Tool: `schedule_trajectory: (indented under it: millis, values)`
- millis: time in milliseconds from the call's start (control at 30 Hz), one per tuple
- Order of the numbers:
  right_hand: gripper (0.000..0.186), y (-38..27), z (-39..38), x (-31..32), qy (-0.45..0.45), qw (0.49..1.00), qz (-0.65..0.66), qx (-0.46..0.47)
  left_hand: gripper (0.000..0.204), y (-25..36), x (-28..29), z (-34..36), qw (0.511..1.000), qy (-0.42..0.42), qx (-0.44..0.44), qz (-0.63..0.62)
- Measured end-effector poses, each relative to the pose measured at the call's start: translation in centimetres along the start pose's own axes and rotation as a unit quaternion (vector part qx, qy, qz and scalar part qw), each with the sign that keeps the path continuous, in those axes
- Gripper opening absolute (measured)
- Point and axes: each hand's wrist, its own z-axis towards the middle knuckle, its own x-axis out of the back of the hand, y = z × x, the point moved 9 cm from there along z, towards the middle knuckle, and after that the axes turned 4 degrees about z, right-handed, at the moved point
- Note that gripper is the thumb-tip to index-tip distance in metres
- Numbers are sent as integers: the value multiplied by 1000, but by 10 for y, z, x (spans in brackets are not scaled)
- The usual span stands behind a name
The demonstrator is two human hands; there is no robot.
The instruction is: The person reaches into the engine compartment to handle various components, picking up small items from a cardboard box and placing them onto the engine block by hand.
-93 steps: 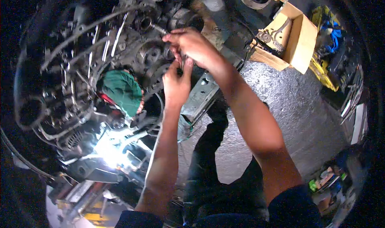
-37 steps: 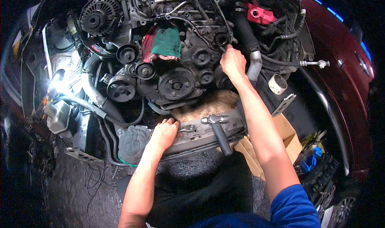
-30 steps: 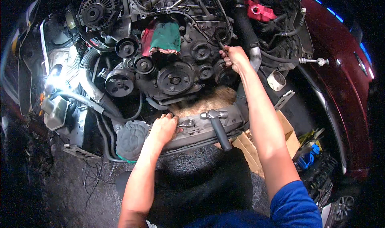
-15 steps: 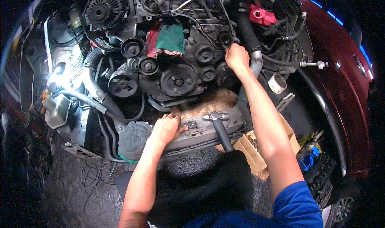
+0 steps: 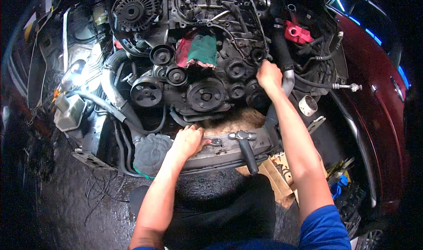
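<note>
My right hand (image 5: 269, 76) is closed on what looks like a thin tool, mostly hidden, just below a dark round opening (image 5: 256, 53) at the engine's right side. My left hand (image 5: 189, 141) lies on the front crossmember (image 5: 209, 161), fingers curled beside a ratchet wrench (image 5: 215, 142); what they grip is hard to make out. A black-handled hammer (image 5: 248, 155) rests on the crossmember to the right. Above are several pulleys, including a large one (image 5: 205, 95), and green (image 5: 202, 49) and red (image 5: 184, 48) rags.
A bright work lamp (image 5: 77, 76) and a translucent reservoir (image 5: 70, 113) are at the left. A dark red car panel (image 5: 372, 118) runs along the right. A cardboard box (image 5: 275, 181) with metal parts sits low behind my right arm. Cables (image 5: 99, 186) lie on the floor.
Three seconds ago both hands were together at the round opening. My left hand has since moved down to the crossmember; my right stays near the opening. The view has turned and shifted.
</note>
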Motion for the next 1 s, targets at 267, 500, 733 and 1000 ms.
schedule_trajectory:
  millis: [267, 500, 733, 1000]
  values:
    - [34, 96, 22, -95, -268, 551, 743, -271, 45, 22, 1, 23, 999, 0, -29, -39]
    - [25, 68, 13, -34, -1, 912, 384, -147, 42, 10, 21, 13, 999, 32, -2, -27]
    - [18, 85, 12, -70, -105, 788, 570, -209, 43, 9, 25, 16, 998, 57, -4, -23]
    - [13, 86, 7, -87, -91, 564, 774, -274, 35, 18, 44, 15, 996, 89, 10, -28]
